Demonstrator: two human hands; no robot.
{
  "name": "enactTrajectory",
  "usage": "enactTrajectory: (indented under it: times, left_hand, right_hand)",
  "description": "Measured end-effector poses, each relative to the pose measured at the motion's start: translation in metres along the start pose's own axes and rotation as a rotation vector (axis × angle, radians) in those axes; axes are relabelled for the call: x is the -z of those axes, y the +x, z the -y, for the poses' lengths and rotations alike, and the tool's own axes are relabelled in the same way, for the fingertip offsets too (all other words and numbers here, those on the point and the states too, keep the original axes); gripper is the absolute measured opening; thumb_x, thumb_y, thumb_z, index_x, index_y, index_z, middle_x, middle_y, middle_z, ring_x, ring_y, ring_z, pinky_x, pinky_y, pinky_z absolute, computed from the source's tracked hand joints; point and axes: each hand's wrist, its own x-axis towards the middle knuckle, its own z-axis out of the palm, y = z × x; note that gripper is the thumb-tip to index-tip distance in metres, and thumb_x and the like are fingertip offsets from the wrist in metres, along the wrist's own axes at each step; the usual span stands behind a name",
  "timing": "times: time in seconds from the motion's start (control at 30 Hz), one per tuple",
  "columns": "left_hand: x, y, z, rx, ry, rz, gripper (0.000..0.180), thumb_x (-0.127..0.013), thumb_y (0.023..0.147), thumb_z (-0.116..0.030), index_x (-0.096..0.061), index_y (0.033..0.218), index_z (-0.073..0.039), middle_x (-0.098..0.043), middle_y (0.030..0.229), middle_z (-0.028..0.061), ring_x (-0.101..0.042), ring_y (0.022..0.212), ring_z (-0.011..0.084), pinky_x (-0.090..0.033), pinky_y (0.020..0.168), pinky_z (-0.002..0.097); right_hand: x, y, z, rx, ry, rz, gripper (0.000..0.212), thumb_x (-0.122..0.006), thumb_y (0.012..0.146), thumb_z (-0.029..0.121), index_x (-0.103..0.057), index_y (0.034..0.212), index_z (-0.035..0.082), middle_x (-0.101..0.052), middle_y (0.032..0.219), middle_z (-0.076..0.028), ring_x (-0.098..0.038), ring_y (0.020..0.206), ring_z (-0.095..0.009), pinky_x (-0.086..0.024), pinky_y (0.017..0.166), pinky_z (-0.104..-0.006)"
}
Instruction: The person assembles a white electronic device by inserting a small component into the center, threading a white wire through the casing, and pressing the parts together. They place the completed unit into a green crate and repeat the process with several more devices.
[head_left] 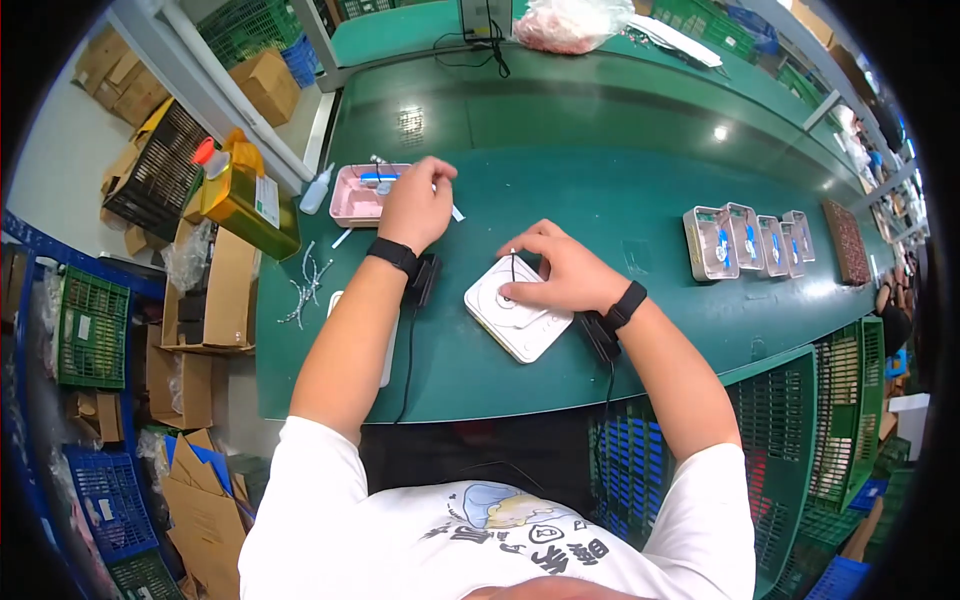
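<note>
My right hand (562, 272) is curled over a white disc player (520, 325), square with rounded corners, a round middle and small buttons near one corner. Its thumb rests by the player's centre; a thin dark piece (513, 263) shows between thumb and forefinger. Farther left, my left hand (425, 196) reaches to the right end of a pink tray (350, 205); its fingers are bent in, and whatever is between them is hidden. Inside the tray lie a blue-handled tool (378, 177) and small parts. Both wrists wear black straps with dark boxes attached.
A small squeeze bottle (317, 190) and a yellow oil jug (250, 205) stand left. Twisted wires (307, 285) lie nearby; a white flat thing (387, 350) is partly under my left forearm. Several metal trays (712, 245) line the right, beside a brown speckled block (846, 243).
</note>
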Motion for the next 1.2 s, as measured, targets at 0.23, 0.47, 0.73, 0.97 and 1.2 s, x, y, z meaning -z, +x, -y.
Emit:
enactTrajectory:
  times: [0.23, 0.47, 0.73, 0.97, 1.2]
  left_hand:
    - [0.001, -0.020, -0.025, -0.092, 0.709, 0.216, 0.024, -0.083, 0.094, -0.024, -0.081, 0.110, -0.006, -0.074, 0.113, 0.0162, -0.074, 0.111, 0.0361, -0.062, 0.094, 0.0492]
    - [-0.012, -0.010, -0.017, -0.080, 0.864, 0.235, 0.023, -0.083, 0.094, -0.025, -0.081, 0.106, -0.005, -0.078, 0.113, 0.0162, -0.074, 0.101, 0.0432, -0.061, 0.090, 0.0502]
    - [-0.012, -0.008, -0.023, 0.128, -0.450, 0.218, 0.025, -0.073, 0.111, -0.024, -0.078, 0.122, -0.003, -0.082, 0.107, 0.0055, -0.077, 0.097, 0.0171, -0.058, 0.079, 0.0312]
    - [-0.028, -0.027, -0.049, 0.030, -0.518, 0.426, 0.027, -0.073, 0.112, -0.026, -0.076, 0.124, -0.001, -0.082, 0.109, 0.0039, -0.074, 0.097, 0.0106, -0.059, 0.082, 0.0289]
    - [-0.026, -0.024, -0.045, -0.032, -0.343, 0.420, 0.026, -0.077, 0.108, -0.024, -0.078, 0.119, 0.000, -0.082, 0.108, 0.0058, -0.074, 0.095, 0.0122, -0.060, 0.085, 0.0305]
  right_hand:
    - [0.002, 0.002, -0.006, 0.021, -0.033, -0.022, 0.057, -0.092, 0.090, 0.040, -0.077, 0.137, 0.013, -0.063, 0.125, -0.011, -0.066, 0.097, -0.020, -0.059, 0.087, -0.0331]
    - [0.004, 0.002, 0.005, -0.013, -0.003, -0.028, 0.058, -0.090, 0.089, 0.042, -0.077, 0.133, 0.006, -0.071, 0.122, -0.018, -0.068, 0.119, -0.033, -0.059, 0.100, -0.0410]
    - [0.002, 0.016, -0.012, -0.105, 0.306, -0.298, 0.039, -0.079, 0.104, 0.032, -0.079, 0.126, 0.000, -0.079, 0.115, -0.012, -0.072, 0.104, -0.018, -0.059, 0.091, -0.0346]
    - [-0.003, 0.020, -0.013, -0.096, 0.493, -0.472, 0.026, -0.077, 0.110, 0.024, -0.079, 0.117, -0.001, -0.079, 0.103, 0.000, -0.066, 0.091, -0.005, -0.055, 0.079, -0.0262]
    - [-0.001, 0.016, -0.004, -0.053, 0.419, -0.489, 0.018, -0.080, 0.108, 0.018, -0.077, 0.107, 0.000, -0.076, 0.096, 0.003, -0.064, 0.086, -0.003, -0.053, 0.076, -0.0234]
